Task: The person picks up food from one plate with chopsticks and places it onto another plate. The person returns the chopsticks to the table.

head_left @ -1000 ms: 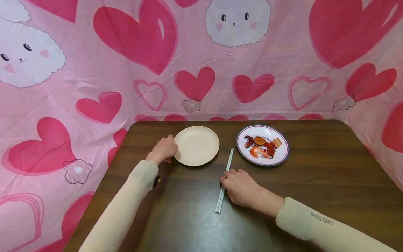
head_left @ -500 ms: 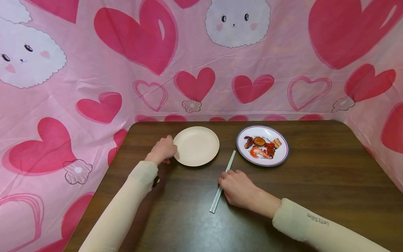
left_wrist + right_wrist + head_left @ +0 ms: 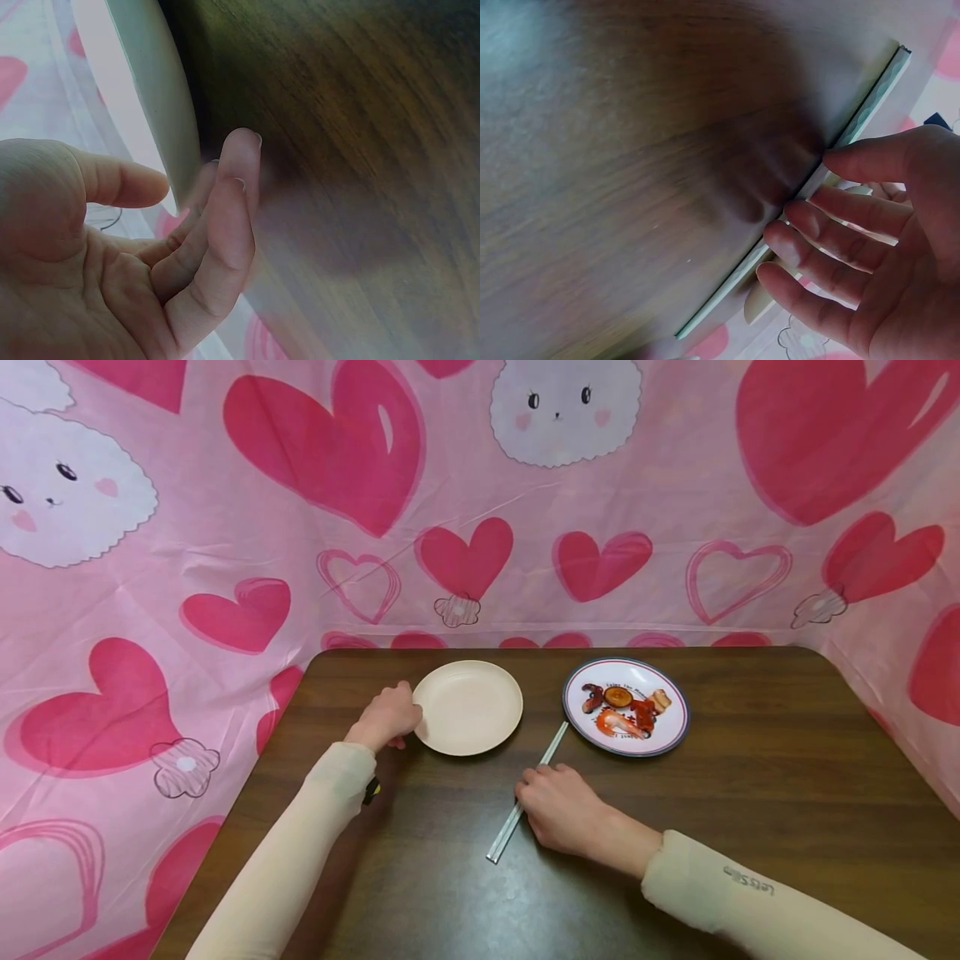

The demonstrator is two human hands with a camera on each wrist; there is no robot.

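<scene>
My left hand [image 3: 386, 717] pinches the left rim of a plain cream plate [image 3: 468, 708]. In the left wrist view, the plate's edge [image 3: 161, 97] runs between the thumb and the bent fingers [image 3: 229, 225]. My right hand [image 3: 562, 808] holds a pair of pale chopsticks [image 3: 504, 837] near their middle, thumb on one side and fingertips on the other. The chopsticks [image 3: 874, 94] lie slanted close over the table, their far tips by the rim of a white, blue-edged plate [image 3: 585, 727]. Part of their length is hidden under the hand.
On the blue-edged plate, several food pieces lie together, among them a shrimp [image 3: 618, 724] and a round brown slice [image 3: 618, 697]. Both plates stand toward the back of the dark wooden table [image 3: 765, 760]. A pink heart-patterned cloth [image 3: 480, 485] hangs behind and at the sides.
The chopsticks have turned in my right hand's hold: near ends swung left, far tips right toward the food plate. That hand shifted slightly left. The left hand and both plates stayed put.
</scene>
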